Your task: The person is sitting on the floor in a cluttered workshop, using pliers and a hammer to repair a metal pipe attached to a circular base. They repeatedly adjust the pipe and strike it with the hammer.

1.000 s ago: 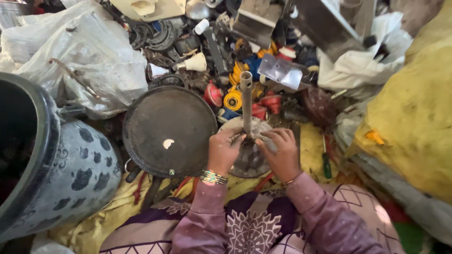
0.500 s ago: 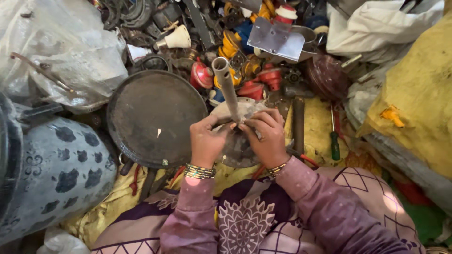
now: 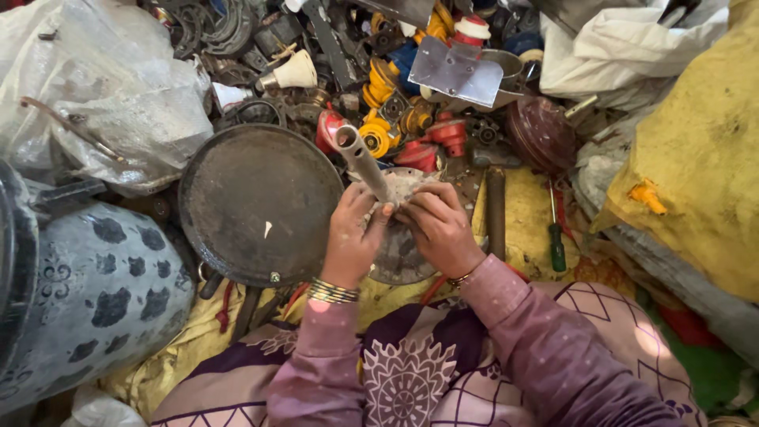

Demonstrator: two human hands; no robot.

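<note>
Gripping the foot of a grey metal tube (image 3: 362, 162), the left hand (image 3: 353, 237) has its fingers curled around the point where the tube joins a round perforated metal disc (image 3: 405, 257). The right hand (image 3: 439, 227) rests on the same disc, fingers bent and pressed together against the base of the tube (whether they pinch a small part there cannot be told). The tube slants up and to the left, its open end toward the camera. The disc lies on yellow cloth (image 3: 526, 221), directly in front of the person's lap.

Surrounding items:
- A dark round flat pan (image 3: 257, 202) lies just left of the left hand, its rim close to the wrist with the stacked metal bangles (image 3: 332, 292).
- A green-handled screwdriver (image 3: 556, 234) and a dark cylindrical bar (image 3: 495, 212) lie to the right of the right hand, on the yellow cloth.
- A heap of red and yellow mechanical parts (image 3: 411, 130) sits beyond the disc.
- A grey spotted drum (image 3: 95, 292) stands at far left.
</note>
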